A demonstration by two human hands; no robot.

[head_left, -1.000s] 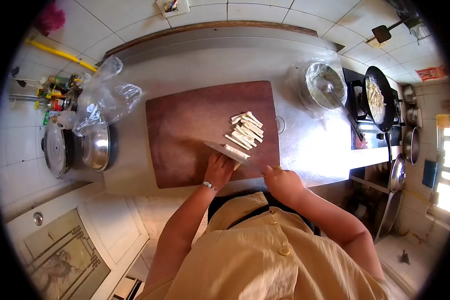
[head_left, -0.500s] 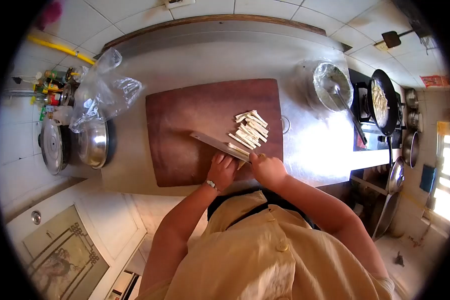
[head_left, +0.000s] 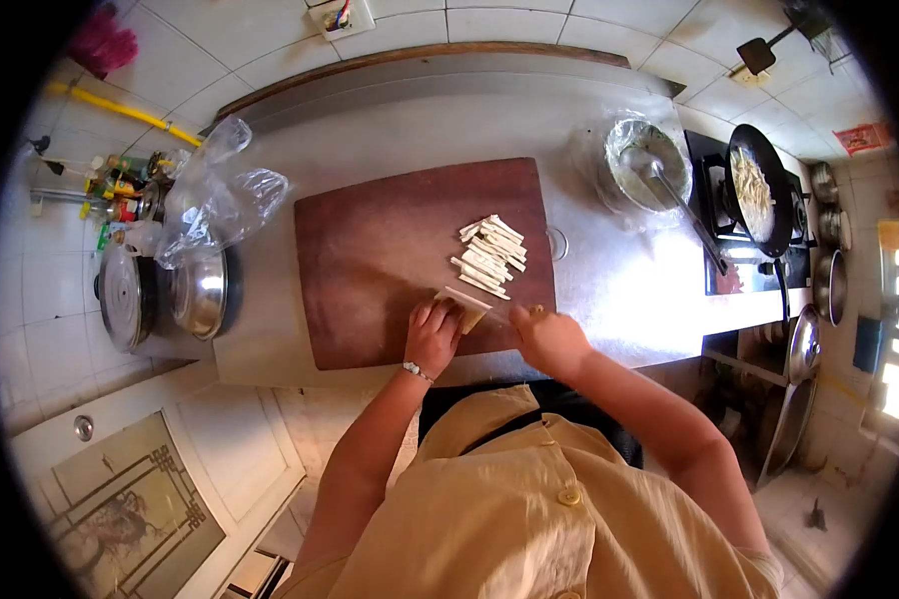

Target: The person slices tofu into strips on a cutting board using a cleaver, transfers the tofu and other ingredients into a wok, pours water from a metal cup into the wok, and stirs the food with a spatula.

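Nearest the camera is the person's tan buttoned shirt (head_left: 469, 499), with both bare forearms reaching forward from it. The left hand (head_left: 432, 334), a pale-beaded bracelet (head_left: 417, 371) at its wrist, has its fingers bent together and clamped on a pale food piece (head_left: 472, 317) near the close edge of the board. The right hand (head_left: 551, 341) is clenched around the handle end of a kitchen knife (head_left: 497, 316); the blade is blurred and seen nearly edge-on, beside the piece, and whether it touches cannot be told. Just beyond lie pale cut strips (head_left: 489, 255), loosely heaped on the right half of the reddish-brown cutting board (head_left: 380, 240). The board rests on a metal countertop (head_left: 260, 309). Left of the board stand a shiny metal basin (head_left: 202, 299) and a pot lid (head_left: 122, 299), with a crumpled clear plastic bag (head_left: 210, 205) just beyond the basin. On the right, a plastic-lined bowl (head_left: 659, 205) holds a ladle (head_left: 641, 165), its dark handle slanting out over the rim. Farther right, a black wok (head_left: 774, 225) containing more pale strips sits on a gas stove (head_left: 714, 270). At the back, a wall socket (head_left: 342, 16) and a hanging spatula (head_left: 756, 57) are seen against white tiles.
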